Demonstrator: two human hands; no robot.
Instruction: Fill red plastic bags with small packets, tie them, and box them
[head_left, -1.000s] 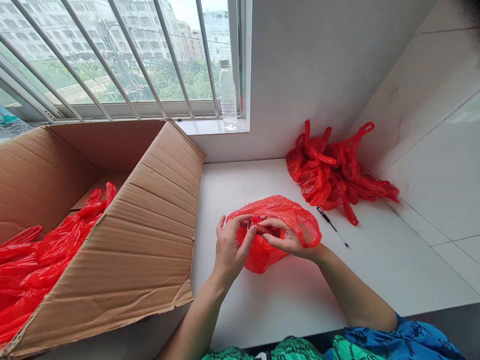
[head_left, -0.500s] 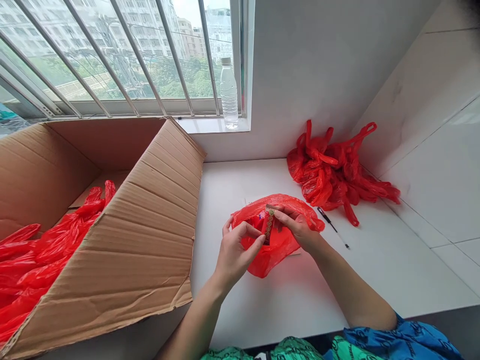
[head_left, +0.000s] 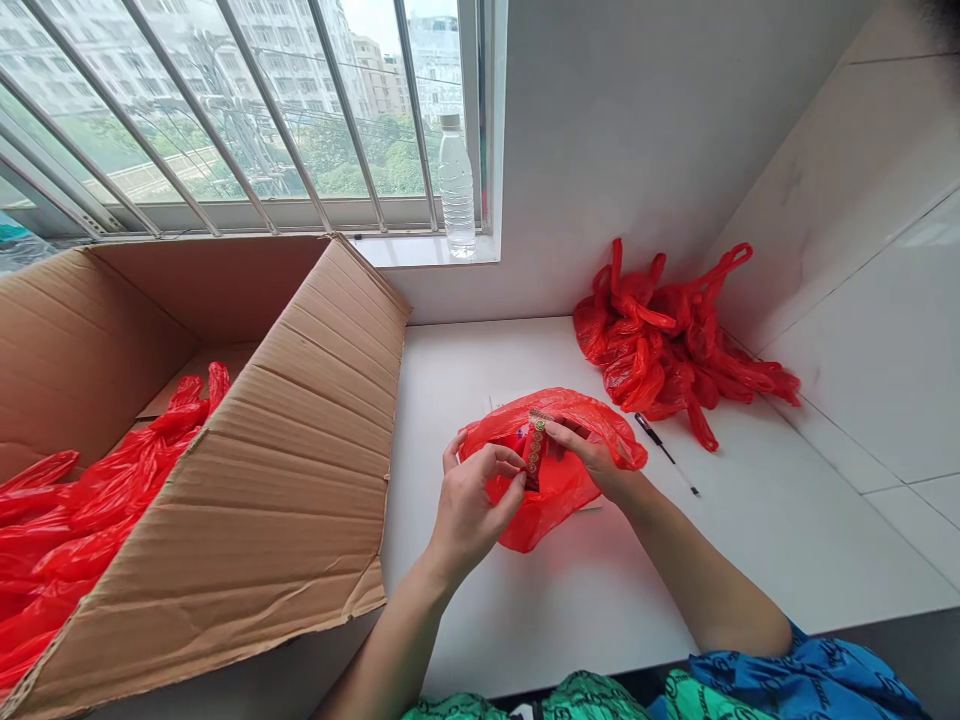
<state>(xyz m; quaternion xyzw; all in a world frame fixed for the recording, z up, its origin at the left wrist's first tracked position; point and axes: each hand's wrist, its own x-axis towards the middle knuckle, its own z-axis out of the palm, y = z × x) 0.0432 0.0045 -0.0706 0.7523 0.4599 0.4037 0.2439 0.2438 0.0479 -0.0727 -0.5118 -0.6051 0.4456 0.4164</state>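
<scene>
Between my two hands is a small narrow packet [head_left: 535,453], dark red with gold round marks, standing roughly upright. My left hand [head_left: 480,490] pinches its lower left edge between thumb and fingertips. Higher up, on the right side, my right hand [head_left: 589,452] grips the same packet with thumb and fingers. Directly beneath lies an opened red plastic bag [head_left: 529,525] on the white tabletop [head_left: 480,370]. What the bag holds is mostly hidden by my hands and the packet.
A cardboard box [head_left: 300,480] with red plastic bags [head_left: 127,490] inside stands at the left. More crumpled red bags [head_left: 660,340] lie against the wall at back right. A pen [head_left: 666,453] rests beside my right forearm. On the windowsill stands a clear bottle [head_left: 457,190].
Hardly anything differs. The packet and both hands have shifted very slightly left in view, and the packet's face is tilted a little differently.
</scene>
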